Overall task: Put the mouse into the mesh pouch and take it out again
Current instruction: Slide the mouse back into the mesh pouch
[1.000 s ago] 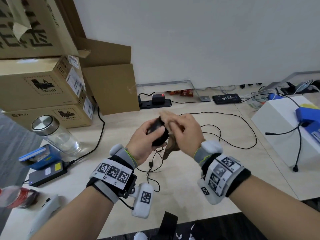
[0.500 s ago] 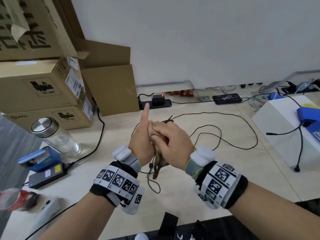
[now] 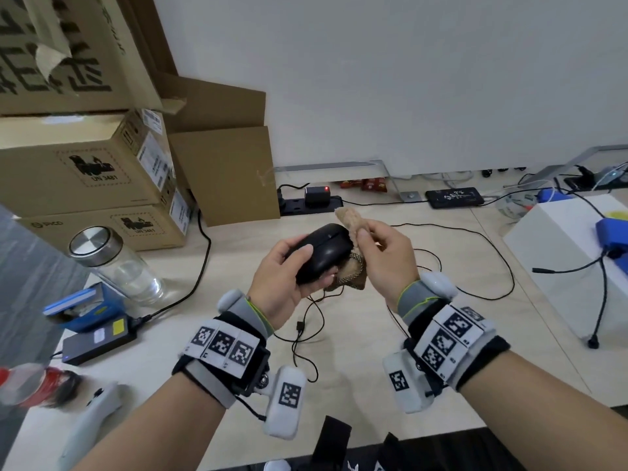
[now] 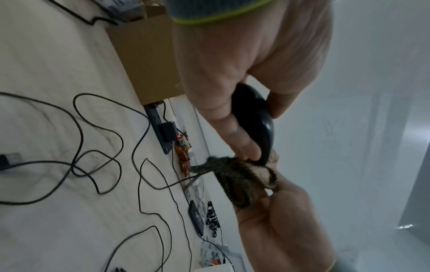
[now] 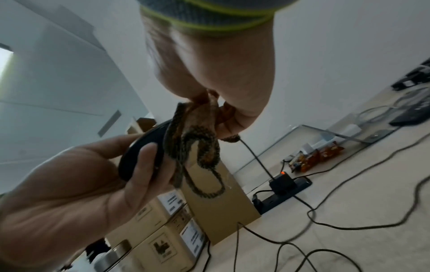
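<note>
A black computer mouse (image 3: 323, 254) is held in the air above the table, gripped by my left hand (image 3: 289, 270) with the thumb on top and fingers underneath. Its front end touches a crumpled tan mesh pouch (image 3: 351, 229) with a dark braided drawstring, which my right hand (image 3: 384, 256) pinches just to the mouse's right. In the left wrist view the mouse (image 4: 256, 119) sits edge-on above the pouch (image 4: 244, 178). In the right wrist view the pouch (image 5: 197, 132) and its cord loop hang in front of the mouse (image 5: 144, 152). Most of the mouse lies outside the pouch.
Stacked cardboard boxes (image 3: 88, 171) stand at the back left, a glass jar with a steel lid (image 3: 115, 266) in front of them. Black cables (image 3: 469, 256) loop across the wooden table under the hands. A power strip (image 3: 309, 202) lies by the wall, a white box (image 3: 571, 253) at right.
The hands were clasped together with the left forefinger pointing up and the mouse hidden; now the left hand holds the black mouse in plain sight beside the pouch, which the right hand holds.
</note>
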Motion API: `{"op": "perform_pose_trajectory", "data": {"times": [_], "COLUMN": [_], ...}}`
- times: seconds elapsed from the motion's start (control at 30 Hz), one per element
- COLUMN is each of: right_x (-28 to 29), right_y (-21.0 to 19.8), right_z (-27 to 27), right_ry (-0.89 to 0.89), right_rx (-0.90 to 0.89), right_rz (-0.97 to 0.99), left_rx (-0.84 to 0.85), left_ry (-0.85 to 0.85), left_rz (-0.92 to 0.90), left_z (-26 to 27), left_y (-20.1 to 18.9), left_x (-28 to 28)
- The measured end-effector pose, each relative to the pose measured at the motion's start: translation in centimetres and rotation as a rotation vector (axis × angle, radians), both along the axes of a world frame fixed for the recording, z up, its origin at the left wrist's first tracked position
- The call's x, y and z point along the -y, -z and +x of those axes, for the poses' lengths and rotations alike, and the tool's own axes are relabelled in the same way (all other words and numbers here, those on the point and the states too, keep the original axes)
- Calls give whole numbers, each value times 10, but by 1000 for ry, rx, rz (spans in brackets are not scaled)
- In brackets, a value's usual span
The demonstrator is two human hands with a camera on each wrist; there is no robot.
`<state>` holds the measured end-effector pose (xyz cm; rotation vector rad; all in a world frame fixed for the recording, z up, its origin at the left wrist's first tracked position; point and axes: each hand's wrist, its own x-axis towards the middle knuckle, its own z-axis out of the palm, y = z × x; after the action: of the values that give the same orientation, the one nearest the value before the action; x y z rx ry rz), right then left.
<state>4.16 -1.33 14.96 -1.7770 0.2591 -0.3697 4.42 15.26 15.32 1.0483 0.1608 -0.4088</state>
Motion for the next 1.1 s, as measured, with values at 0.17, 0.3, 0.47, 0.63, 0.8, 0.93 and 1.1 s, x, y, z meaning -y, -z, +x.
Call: {"op": "perform_pose_trajectory", "data": {"times": [0.17,0.3,0.47,0.63,0.8,0.93,1.1], "right_x": [1,-7,-18,8,1,-2,-22], "right_y": [1,-6,-9,-1,5,3,1], "right_z": [2,-8,-9,9,6,1,-26], "right_ry": [7,-102,-247,-13,37,25,-251], "right_rx": [4,70,227,40,87,113,303], "right_rz": [-112,-456,-557,-232,-79,-175,-364], "left_rx": [123,332,318,283,101,156,42], "left_ry": [35,-3,-11,-8,40,14,-66], "left_rz": [169,425,345,275,117,358,215], "left_z": [-1,0,4,3,2,3,16], "left_y": [1,3,-3,-3,-7,1,1], "left_x": [3,14,17,14,20,29,29]}}
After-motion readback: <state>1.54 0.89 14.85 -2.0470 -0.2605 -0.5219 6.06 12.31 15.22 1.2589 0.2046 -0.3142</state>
